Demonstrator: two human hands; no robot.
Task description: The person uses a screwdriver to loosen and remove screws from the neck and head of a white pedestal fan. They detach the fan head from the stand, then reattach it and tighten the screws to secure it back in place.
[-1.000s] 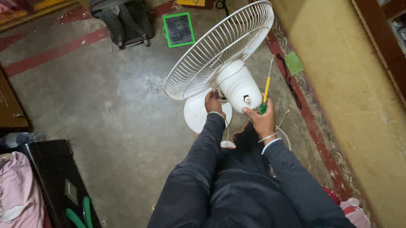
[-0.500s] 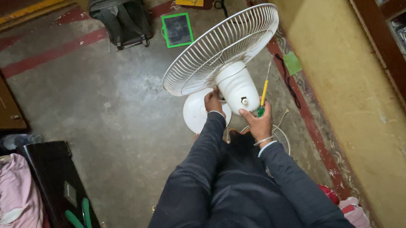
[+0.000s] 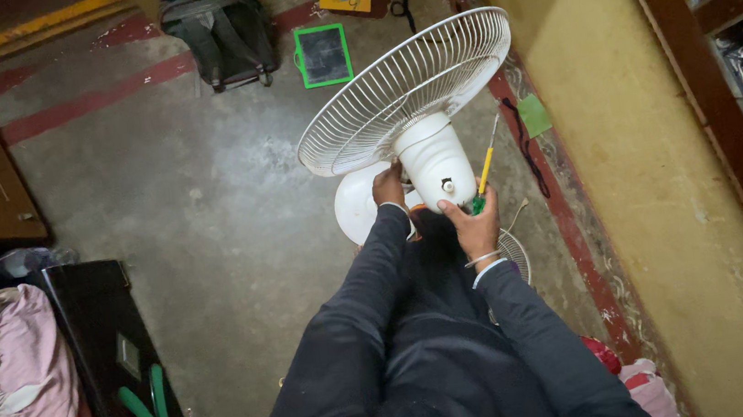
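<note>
Your left hand (image 3: 388,186) grips the smooth white fan motor housing (image 3: 434,163) under the wire grille (image 3: 405,90); your right hand (image 3: 472,223), now lower on the housing, pinches the yellow-green screwdriver (image 3: 484,172) beside it.

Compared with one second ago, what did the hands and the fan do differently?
Little changed. The right hand shifted the yellow-and-green screwdriver slightly: it now stands more upright beside the white motor housing. The left hand kept its hold on the housing's other side. The fan guard stayed tilted the same way, and the round base stayed on the floor.
</note>
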